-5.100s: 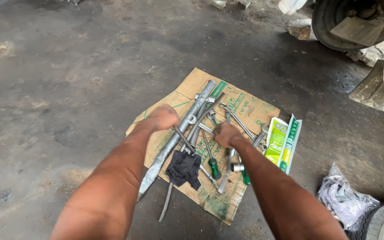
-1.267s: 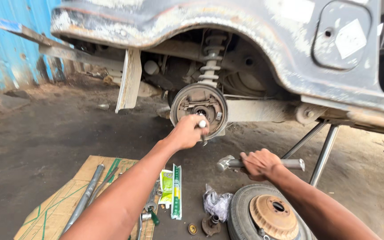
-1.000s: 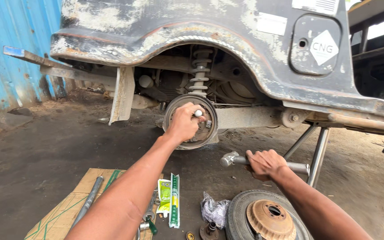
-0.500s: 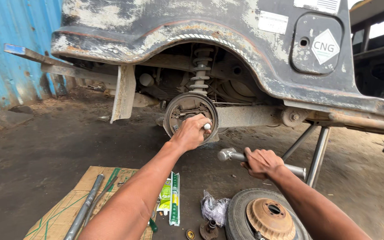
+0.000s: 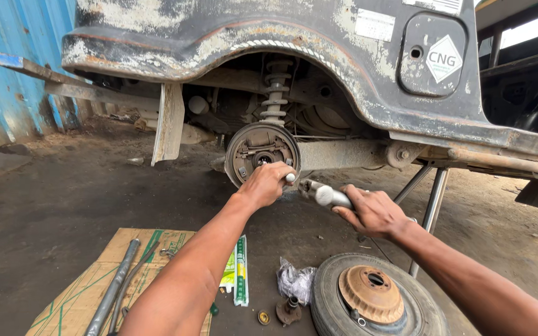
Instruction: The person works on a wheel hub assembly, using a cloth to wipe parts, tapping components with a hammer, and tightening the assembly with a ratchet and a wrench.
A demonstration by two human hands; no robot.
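On the far left of my view one flattened cardboard sheet [image 5: 94, 280] lies on the floor with two long steel bars [image 5: 114, 287] on it, and one green-and-white packet [image 5: 238, 279] at its right edge.

My left hand [image 5: 268, 184] reaches out to the brake assembly [image 5: 263, 153], its fingers curled tight around a small pale metal piece [image 5: 289, 178] whose end pokes out at the lower edge of the backing plate. As I judge it, the work is well under way: the drum is off, the shoes and springs are bare, and refitting is all still to do.

My right hand [image 5: 372, 211] grips one tool with a rounded metal head [image 5: 326, 195], fingers wrapped fully round its shaft, the head held just beside my left hand.

Below it one wheel [image 5: 375, 305] lies flat with one rusty drum [image 5: 370, 294] on top. Left of the wheel I count one crumpled rag [image 5: 294, 280] and two small parts [image 5: 281, 311]. One stand [image 5: 428, 208] props the body.
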